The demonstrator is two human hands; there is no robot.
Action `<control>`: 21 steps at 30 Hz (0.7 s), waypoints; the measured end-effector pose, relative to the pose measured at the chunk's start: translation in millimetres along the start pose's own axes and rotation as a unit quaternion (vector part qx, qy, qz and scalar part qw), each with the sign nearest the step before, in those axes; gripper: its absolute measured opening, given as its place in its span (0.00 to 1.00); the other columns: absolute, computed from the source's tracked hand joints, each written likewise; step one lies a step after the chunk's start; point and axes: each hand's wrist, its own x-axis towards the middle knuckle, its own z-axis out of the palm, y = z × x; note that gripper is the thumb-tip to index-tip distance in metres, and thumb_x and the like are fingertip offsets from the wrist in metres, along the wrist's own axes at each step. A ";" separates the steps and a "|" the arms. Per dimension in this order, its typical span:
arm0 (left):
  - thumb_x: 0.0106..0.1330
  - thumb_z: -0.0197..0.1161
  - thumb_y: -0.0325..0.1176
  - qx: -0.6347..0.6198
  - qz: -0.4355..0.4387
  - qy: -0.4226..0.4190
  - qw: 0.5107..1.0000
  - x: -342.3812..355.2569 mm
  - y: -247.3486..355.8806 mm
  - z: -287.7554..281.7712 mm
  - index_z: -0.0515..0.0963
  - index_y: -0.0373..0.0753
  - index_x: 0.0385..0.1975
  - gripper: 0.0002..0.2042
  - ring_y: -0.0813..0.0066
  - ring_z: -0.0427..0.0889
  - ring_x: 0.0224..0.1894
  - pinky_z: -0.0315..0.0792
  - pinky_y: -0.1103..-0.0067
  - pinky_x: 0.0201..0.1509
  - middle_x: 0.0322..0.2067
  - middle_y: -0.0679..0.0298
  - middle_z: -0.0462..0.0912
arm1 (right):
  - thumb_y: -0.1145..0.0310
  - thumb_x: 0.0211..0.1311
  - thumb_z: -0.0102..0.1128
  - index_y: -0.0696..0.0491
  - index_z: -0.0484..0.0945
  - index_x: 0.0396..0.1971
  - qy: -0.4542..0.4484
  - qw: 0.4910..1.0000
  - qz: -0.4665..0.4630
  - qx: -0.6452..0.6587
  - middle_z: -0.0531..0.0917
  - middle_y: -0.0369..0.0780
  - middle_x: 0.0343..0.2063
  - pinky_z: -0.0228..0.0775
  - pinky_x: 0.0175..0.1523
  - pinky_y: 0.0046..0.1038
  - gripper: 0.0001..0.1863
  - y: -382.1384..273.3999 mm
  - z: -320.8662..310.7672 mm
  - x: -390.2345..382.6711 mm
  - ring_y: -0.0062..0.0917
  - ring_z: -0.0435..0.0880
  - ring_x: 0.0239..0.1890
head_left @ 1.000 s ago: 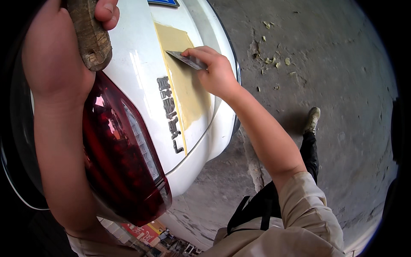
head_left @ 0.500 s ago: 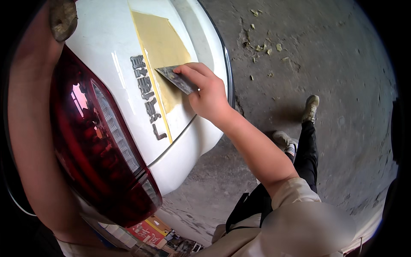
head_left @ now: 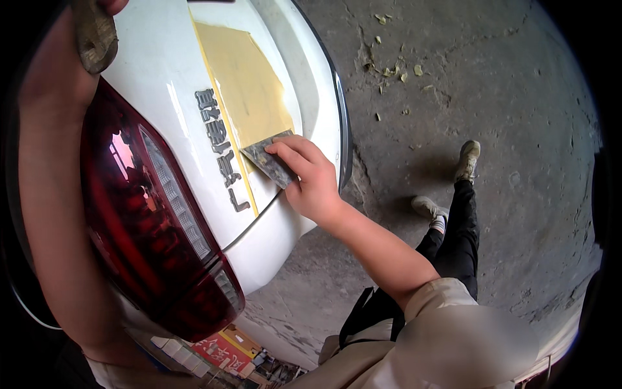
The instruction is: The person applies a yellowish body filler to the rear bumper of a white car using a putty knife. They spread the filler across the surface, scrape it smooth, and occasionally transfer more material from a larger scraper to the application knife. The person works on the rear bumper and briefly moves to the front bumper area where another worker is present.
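Now right hand (head_left: 310, 185) pressing flat grey scraper (head_left: 269, 161) on white car body (head_left: 162, 78), fingers (head_left: 291, 152) closed on scraper's top edge. Scraper sitting at bottom corner of tan filler patch (head_left: 243, 84), just beside dark letters (head_left: 220, 149) on car. Left hand (head_left: 58, 65) up at top left, gripping dirty brown block (head_left: 94, 32), fingers mostly out of view. Big red tail light (head_left: 149, 214) below left arm. Grey concrete floor (head_left: 479, 84) on right, small tan scraps (head_left: 392, 68) lying on it. Own legs and shoes (head_left: 468, 159) seen below.

A red tail light (head_left: 149, 220) sits beside chrome lettering (head_left: 220, 152), above a debris-strewn concrete floor (head_left: 453, 78).
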 end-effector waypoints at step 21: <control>0.73 0.48 0.38 -0.178 -0.170 -0.065 0.967 -14.0 40.7 61.9 0.70 0.35 0.32 0.12 0.85 0.68 0.18 0.64 0.86 0.22 0.20 0.66 0.72 | 0.85 0.62 0.46 0.52 0.66 0.58 0.176 0.876 0.030 0.448 0.73 0.41 0.55 0.68 0.62 0.34 0.24 -113.2 -169.4 145.2 0.30 0.74 0.58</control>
